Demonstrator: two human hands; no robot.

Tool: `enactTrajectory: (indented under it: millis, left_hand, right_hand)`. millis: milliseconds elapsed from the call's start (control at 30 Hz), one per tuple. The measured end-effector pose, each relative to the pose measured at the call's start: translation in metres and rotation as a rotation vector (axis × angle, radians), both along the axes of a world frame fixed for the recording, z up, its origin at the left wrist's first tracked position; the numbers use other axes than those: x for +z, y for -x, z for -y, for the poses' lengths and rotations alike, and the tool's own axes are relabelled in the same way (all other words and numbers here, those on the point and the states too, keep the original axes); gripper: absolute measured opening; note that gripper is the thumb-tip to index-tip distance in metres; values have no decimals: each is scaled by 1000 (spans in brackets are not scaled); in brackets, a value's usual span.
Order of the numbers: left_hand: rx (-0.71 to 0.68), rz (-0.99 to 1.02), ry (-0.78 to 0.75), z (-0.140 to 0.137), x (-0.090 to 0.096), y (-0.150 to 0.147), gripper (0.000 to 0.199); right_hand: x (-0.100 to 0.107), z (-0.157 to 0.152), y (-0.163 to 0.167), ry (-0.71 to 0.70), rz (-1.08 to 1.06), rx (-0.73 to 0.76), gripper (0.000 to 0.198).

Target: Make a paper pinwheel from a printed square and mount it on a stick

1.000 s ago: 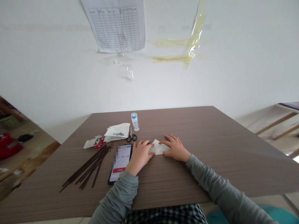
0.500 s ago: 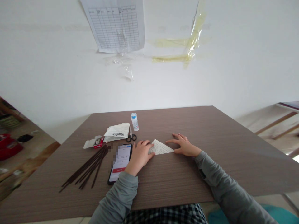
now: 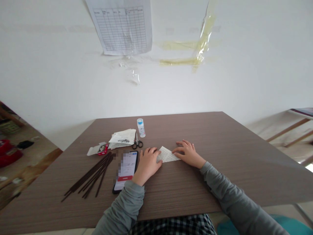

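A printed sheet of paper folded into a triangle [image 3: 168,155] lies flat on the brown table [image 3: 181,189]. At its left end rests my left hand [image 3: 148,163], fingers apart and lying over that corner. My right hand [image 3: 189,154] touches the right end with its fingers spread, covering the tip there. Just left of my left hand is a phone [image 3: 126,172] with a running timer on its screen; part of the screen is blurred out.
Left of the phone lie several thin dark sticks [image 3: 90,176]. Behind them are an open red-and-white small box [image 3: 101,149], a stack of printed papers [image 3: 122,137], scissors [image 3: 137,143] and an upright clear bottle with a blue band [image 3: 141,128]. A white wall borders the table's far edge.
My right hand has slid a little left along the paper, covering more of its right end. My left hand stays at the left corner, nearly still.
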State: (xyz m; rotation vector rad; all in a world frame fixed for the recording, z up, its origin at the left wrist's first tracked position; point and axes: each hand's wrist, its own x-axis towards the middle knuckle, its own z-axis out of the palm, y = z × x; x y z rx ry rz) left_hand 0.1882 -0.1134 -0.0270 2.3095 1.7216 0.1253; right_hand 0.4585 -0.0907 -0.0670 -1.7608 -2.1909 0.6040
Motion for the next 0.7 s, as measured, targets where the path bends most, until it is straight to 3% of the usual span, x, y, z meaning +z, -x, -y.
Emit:
enactTrajectory:
  millis: [100, 233, 700]
  left_hand:
    - [15, 13, -14, 2, 0, -2, 50]
    - [26, 7, -26, 4, 1, -3, 44]
    - [72, 5, -36, 4, 5, -10, 46]
  right_hand:
    - [-7, 4, 18, -87, 25, 18, 30]
    - [-9, 8, 34, -101, 40, 13, 35]
    - [-6, 8, 35, -85, 39, -2, 43]
